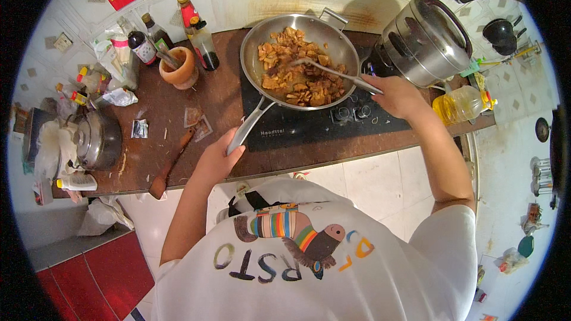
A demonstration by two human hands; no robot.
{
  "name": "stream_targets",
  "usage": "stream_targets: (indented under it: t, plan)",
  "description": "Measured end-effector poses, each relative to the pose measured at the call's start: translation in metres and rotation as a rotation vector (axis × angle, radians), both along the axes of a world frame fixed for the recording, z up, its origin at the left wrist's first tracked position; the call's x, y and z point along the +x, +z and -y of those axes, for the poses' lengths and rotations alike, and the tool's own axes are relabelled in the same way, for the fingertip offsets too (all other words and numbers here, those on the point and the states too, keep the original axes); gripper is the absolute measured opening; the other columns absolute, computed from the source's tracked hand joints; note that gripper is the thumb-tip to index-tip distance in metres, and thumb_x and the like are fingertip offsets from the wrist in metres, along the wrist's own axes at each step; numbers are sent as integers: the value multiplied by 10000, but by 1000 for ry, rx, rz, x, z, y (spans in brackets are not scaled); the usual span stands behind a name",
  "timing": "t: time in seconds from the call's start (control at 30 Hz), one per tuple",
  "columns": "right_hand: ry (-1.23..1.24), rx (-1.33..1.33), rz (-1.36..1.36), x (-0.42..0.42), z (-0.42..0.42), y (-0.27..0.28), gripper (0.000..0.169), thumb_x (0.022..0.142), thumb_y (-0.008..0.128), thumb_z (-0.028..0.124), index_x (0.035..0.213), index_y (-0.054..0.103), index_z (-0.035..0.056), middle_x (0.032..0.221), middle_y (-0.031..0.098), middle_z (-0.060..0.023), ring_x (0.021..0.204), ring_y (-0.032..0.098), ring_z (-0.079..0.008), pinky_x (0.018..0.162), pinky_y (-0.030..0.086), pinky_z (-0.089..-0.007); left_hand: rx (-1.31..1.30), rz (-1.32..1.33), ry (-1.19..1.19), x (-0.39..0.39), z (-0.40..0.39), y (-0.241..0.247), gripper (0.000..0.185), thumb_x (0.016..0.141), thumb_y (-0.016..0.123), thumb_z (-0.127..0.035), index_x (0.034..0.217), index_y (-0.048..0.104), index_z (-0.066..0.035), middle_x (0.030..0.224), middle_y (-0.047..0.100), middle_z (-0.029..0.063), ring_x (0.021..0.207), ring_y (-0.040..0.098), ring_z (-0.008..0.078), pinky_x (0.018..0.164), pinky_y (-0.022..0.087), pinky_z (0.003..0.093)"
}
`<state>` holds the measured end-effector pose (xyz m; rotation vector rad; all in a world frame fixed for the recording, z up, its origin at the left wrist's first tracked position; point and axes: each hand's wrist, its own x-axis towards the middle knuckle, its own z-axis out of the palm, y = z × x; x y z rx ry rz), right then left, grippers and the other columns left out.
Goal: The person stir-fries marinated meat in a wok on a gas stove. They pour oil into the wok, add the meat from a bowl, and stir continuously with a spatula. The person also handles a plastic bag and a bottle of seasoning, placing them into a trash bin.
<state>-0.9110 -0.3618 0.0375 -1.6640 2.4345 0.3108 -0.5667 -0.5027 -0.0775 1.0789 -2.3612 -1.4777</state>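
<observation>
A stainless steel frying pan [254,71] sits on the black glass cooktop [294,129], tilted a little in view. My left hand [218,156] is closed around its long metal handle. Browned pieces of what looks like meat in sauce [303,69] cover much of the pan's bottom. My right hand [395,96] grips the handle of a metal spatula [330,70], whose head lies among the pieces and is partly hidden by them. Cooktop knobs show just below the pan's rim.
A wooden spatula [171,162] lies at the counter's front edge, left of my left hand. Behind it stand a mortar with pestle [179,71] and several sauce bottles [205,47]. A steel cooker [424,44] and an oil bottle [459,104] stand right; a lidded pot [96,140] stands left.
</observation>
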Motion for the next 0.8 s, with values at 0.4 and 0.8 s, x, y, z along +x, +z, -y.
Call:
stream_targets:
  t: [0.4,0.8]
  plan:
    - [-13,33,-67,-2,18,-10,508,777,479,115,1270,423,223,947,607,-153,871,585,-311,739,471,-404,-128,-27,32,2,-4,-11,396,833,540,-225,1200,445,-110,940,589,184,898,577,339,753,438,352]
    - [75,56,-115,-6,-39,43,464,756,591,175,1209,492,196,994,598,-160,887,570,-344,774,450,-409,-77,-38,-10,2,1,-12,406,826,538,-224,1189,455,-63,967,584,192,911,568,309,781,430,350]
